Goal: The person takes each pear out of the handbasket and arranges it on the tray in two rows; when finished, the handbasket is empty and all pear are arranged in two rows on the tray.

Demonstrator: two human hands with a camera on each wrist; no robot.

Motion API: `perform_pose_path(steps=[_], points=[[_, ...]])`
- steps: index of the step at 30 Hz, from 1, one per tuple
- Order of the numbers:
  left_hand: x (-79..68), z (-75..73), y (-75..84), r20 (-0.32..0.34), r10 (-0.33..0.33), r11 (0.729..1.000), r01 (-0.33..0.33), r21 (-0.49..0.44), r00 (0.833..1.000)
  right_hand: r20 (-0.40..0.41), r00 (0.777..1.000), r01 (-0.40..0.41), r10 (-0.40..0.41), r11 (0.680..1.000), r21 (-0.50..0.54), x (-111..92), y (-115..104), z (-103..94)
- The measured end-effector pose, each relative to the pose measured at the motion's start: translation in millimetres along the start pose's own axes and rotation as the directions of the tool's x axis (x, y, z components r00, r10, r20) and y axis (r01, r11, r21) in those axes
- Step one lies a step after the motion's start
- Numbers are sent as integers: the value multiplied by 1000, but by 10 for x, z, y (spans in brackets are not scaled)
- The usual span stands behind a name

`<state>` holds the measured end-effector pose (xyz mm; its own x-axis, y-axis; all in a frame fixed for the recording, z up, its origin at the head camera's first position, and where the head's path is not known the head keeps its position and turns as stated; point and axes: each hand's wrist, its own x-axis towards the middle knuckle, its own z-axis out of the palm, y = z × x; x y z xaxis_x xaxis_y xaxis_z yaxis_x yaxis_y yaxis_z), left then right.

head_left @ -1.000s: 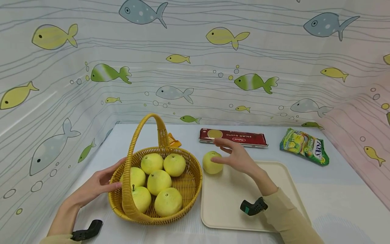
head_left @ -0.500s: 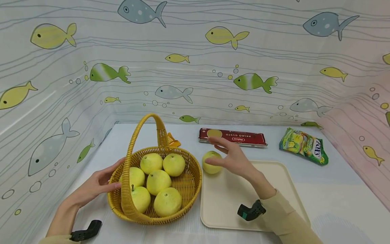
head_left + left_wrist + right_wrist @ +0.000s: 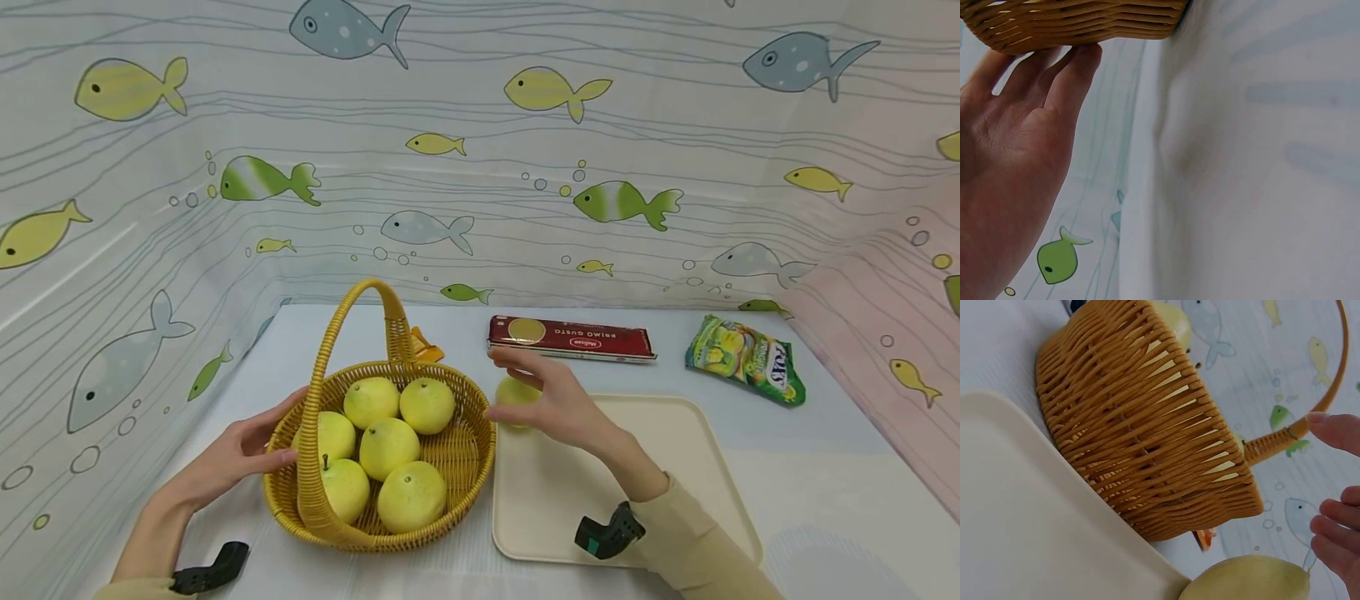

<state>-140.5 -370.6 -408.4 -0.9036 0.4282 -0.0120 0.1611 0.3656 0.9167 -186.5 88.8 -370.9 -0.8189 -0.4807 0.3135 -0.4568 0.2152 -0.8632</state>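
A yellow wicker basket [image 3: 457, 492] with a tall arched handle holds several round, pale yellow-green fruits [image 3: 390, 448]. My left hand [image 3: 238, 454] grips its left rim, thumb over the edge; in the left wrist view the fingers [image 3: 1079, 78] reach up against the wicker wall. My right hand [image 3: 555, 404] hovers near the basket's right rim, holding nothing, thumb and fingers spread apart. Behind that hand, partly hidden by it, one more round fruit [image 3: 512, 388] sits at the tray's back left corner. The right wrist view shows this fruit [image 3: 1250, 581] below the fingers.
A cream tray [image 3: 592, 517] lies right of the basket, under my right forearm. A red biscuit pack [image 3: 573, 337] lies behind it, with a green Fox's candy bag [image 3: 746, 360] at the back right. An orange packet [image 3: 426, 345] shows behind the basket. Fish-printed walls surround the table.
My right hand has moved left past the lone fruit, toward the basket's right rim, covering more of the fruit. The left hand and the basket stay in place.
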Motion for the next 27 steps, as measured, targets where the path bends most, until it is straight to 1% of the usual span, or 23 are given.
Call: perform_pose_path(steps=[5,9,12,18,23,25,27], points=[[-4,-1,-12,-1,-1,1000,1,21,1000,18,1000,-13,13,1000,6,-4,-8,54],[-3,-1,-19,-5,2,1000,-2,20,1000,48,999,-12,12,1000,9,-11,-49,101],[2,-4,-19,-11,5,1000,-5,16,1000,67,998,-12,13,1000,-8,3,-96,134],[5,-6,-17,-13,4,1000,-3,16,1000,106,994,17,-14,1000,-24,71,-193,238],[15,4,-31,3,21,1000,-22,10,1000,146,987,65,-65,998,6,89,-246,333],[6,4,-31,-3,22,1000,-22,11,1000,156,985,71,-73,997,18,89,-253,372],[-12,1,-23,-13,17,1000,-17,12,1000,165,985,57,-58,998,12,86,-258,416]])
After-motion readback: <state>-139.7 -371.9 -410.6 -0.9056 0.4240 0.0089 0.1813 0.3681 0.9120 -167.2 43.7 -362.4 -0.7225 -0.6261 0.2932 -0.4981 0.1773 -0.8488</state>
